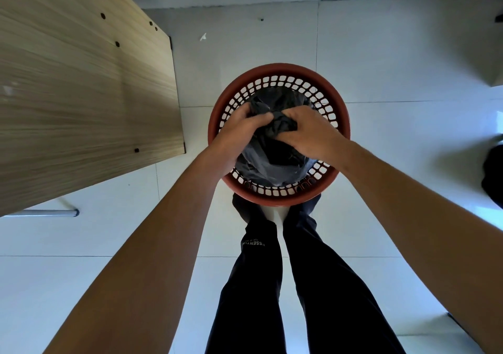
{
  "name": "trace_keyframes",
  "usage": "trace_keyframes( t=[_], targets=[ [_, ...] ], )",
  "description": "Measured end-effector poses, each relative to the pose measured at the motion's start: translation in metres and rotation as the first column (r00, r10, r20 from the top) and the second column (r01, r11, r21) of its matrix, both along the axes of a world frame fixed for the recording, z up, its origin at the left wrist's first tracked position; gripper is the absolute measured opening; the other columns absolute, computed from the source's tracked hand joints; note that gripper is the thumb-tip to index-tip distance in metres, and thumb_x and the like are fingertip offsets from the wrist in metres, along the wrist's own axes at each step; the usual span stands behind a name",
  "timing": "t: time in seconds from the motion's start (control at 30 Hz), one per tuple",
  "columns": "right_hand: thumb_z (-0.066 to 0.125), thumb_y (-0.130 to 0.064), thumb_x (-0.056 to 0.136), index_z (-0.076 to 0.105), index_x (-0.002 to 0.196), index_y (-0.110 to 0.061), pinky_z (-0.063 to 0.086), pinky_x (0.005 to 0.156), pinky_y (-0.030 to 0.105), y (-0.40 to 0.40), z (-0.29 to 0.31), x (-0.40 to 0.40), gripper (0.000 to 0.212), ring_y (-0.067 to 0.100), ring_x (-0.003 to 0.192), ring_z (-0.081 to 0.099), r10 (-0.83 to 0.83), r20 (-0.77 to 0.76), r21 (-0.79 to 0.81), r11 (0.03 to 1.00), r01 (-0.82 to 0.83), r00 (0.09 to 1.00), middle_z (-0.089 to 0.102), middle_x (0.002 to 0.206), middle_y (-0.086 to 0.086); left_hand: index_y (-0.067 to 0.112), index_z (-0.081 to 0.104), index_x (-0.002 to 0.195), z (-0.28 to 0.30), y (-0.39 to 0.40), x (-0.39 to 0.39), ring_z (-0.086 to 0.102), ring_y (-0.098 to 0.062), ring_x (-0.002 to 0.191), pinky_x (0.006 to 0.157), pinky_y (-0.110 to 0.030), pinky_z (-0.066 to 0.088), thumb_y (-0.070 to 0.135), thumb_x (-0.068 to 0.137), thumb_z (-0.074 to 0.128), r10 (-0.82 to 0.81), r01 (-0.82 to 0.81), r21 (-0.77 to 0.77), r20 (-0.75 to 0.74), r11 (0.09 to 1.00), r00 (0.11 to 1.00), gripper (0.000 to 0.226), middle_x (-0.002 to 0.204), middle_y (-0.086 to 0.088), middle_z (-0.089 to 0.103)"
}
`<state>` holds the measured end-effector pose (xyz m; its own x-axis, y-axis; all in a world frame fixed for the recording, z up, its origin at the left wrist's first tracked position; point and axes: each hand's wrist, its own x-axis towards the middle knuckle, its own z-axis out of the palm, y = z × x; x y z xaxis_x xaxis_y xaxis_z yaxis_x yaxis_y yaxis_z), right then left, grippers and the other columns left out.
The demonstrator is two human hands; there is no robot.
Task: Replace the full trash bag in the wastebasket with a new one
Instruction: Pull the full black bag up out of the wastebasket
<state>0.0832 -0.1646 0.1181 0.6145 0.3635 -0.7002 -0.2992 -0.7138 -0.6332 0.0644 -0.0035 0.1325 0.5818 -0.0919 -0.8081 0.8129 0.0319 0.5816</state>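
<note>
Both hands grip the gathered top of a black trash bag (272, 157): the left hand (239, 133) and right hand (310, 133) bunch the plastic between them. The bag sits inside a red lattice wastebasket (277, 79) on a white tiled floor (381, 68), a wooden table (81, 81) to the left.
</note>
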Motion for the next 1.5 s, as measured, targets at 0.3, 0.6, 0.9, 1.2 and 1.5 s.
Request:
trace_keyframes(
  t=[0.3, 0.6, 0.9, 1.2, 1.5],
  targets=[
    [0.028, -0.043, 0.103, 0.067, 0.101, -0.023, 0.046, 0.091, 0.048, 0.012, -0.005, -0.021, 0.045, 0.019, 0.087, 0.061, -0.166, 0.437, -0.074, 0.973, 0.220, 0.884, 0.059, 0.082, -0.010, 0.014, 0.070, 0.109, 0.007, -0.001, 0.001, 0.072, -0.004, 0.075, 0.060, -0.018, 0.055, 0.018, 0.092, 0.063, 0.261, -0.267, -0.031, -0.128, 0.963, 0.957, 0.019, 0.088, 0.005, 0.076],
    [0.033, -0.036, 0.103, 0.053, 0.074, -0.028, 0.038, 0.066, 0.027, -0.007, -0.011, -0.056, 0.036, 0.011, 0.073, 0.049, -0.563, 0.404, 0.067, 0.805, 0.590, 0.722, 0.053, 0.072, -0.005, 0.013, 0.068, 0.109, -0.011, 0.004, 0.008, 0.061, -0.023, 0.083, 0.071, -0.036, 0.054, 0.014, 0.081, 0.076, 0.544, -0.517, 0.176, -0.356, 0.837, 0.759, 0.030, 0.090, -0.005, 0.066],
    [0.033, -0.036, 0.106, 0.065, 0.098, -0.021, 0.053, 0.074, 0.017, -0.008, -0.009, -0.034, 0.036, 0.006, 0.090, 0.072, -0.921, -0.288, 0.119, 0.237, 0.964, 0.262, 0.076, 0.092, -0.003, 0.014, 0.065, 0.088, -0.043, 0.022, 0.018, 0.065, -0.015, 0.065, 0.049, -0.021, 0.051, 0.009, 0.087, 0.069, 0.553, -0.476, 0.445, -0.054, 0.759, 0.831, 0.007, 0.092, -0.007, 0.071],
    [0.049, -0.057, 0.095, 0.049, 0.095, -0.022, 0.044, 0.063, 0.024, -0.007, 0.002, -0.028, 0.035, 0.004, 0.067, 0.054, -0.436, -0.151, 0.095, 0.887, 0.452, 0.887, 0.056, 0.080, -0.007, 0.003, 0.050, 0.115, -0.022, 0.023, 0.014, 0.053, -0.023, 0.078, 0.061, -0.031, 0.037, 0.026, 0.099, 0.035, -0.761, 0.673, 0.647, -0.216, 0.358, 0.612, 0.031, 0.083, -0.006, 0.051],
    [0.075, -0.055, 0.075, 0.060, 0.107, -0.020, 0.050, 0.074, 0.034, -0.003, -0.021, -0.014, 0.049, 0.029, 0.096, 0.064, 0.074, 0.118, -0.577, 0.817, 0.008, 0.990, 0.066, 0.100, 0.004, 0.014, 0.062, 0.100, -0.024, 0.005, 0.011, 0.058, -0.023, 0.084, 0.078, -0.035, 0.048, 0.073, 0.085, 0.040, -0.796, 0.762, 0.626, -0.372, 0.164, 0.477, 0.064, 0.079, -0.001, 0.059]
  ],
)
